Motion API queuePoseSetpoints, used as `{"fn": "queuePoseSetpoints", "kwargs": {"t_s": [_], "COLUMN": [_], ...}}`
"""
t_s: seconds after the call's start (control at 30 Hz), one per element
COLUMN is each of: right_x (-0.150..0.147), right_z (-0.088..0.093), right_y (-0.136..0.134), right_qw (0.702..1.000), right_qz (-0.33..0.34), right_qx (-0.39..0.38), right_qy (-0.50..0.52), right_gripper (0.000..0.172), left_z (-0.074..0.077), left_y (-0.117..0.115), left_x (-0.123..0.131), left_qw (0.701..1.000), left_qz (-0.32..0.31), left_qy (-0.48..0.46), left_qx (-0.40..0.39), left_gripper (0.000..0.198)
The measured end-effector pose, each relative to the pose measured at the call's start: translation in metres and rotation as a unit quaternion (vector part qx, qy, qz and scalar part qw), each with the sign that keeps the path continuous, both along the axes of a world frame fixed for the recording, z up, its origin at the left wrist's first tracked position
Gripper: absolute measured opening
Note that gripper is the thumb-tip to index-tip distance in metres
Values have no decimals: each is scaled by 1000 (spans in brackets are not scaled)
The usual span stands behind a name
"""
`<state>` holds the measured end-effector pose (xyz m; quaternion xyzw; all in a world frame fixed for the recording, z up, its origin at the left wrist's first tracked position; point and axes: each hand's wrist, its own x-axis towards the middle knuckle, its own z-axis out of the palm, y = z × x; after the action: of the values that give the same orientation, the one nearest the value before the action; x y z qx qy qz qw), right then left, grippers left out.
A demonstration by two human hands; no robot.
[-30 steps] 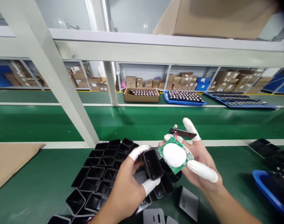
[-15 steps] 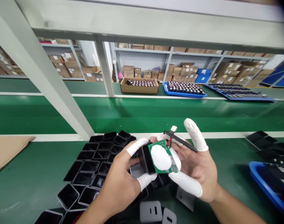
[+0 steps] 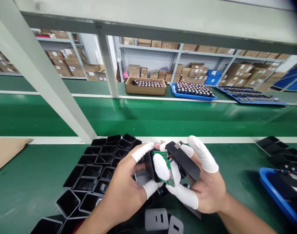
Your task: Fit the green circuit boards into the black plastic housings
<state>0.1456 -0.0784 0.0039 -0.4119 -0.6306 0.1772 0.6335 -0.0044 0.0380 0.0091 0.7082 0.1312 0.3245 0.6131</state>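
Note:
My left hand (image 3: 125, 178), with white finger cots on its thumb and a finger, grips a black plastic housing (image 3: 150, 165). A green circuit board (image 3: 166, 157) with a round white pad (image 3: 161, 166) sits partly in the housing's open side. My right hand (image 3: 207, 182), also in finger cots, is closed on the circuit board at its outer edge. A flat black strip-shaped part (image 3: 183, 161) with a metal USB-type plug (image 3: 179, 144) lies across the right fingers; red wire shows between it and the board. The right fingertips behind the board are partly hidden.
Several open black housings (image 3: 85, 184) stand to the left. Grey slotted plates (image 3: 156, 219) lie below my hands. A blue tray (image 3: 272, 191) is at the right. Across the green conveyor (image 3: 138, 117) stand a cardboard box (image 3: 145, 90) and a blue tray (image 3: 194, 95) of parts.
My right hand has moved left, and the circuit board now sits deeper in the black housing. The black strip has turned to show its broad face.

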Motion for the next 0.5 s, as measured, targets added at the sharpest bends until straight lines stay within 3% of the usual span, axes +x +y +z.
{"fn": "queuePoseSetpoints", "kwargs": {"t_s": [0.5], "right_x": [7], "right_z": [-8], "right_y": [0], "right_qw": [998], "right_qz": [-23], "right_qx": [2], "right_qy": [-58], "right_gripper": [97], "left_z": [1], "left_y": [0], "left_x": [0], "left_qw": [1000], "left_qz": [-19], "left_qy": [-5], "left_qx": [-1], "left_gripper": [62]}}
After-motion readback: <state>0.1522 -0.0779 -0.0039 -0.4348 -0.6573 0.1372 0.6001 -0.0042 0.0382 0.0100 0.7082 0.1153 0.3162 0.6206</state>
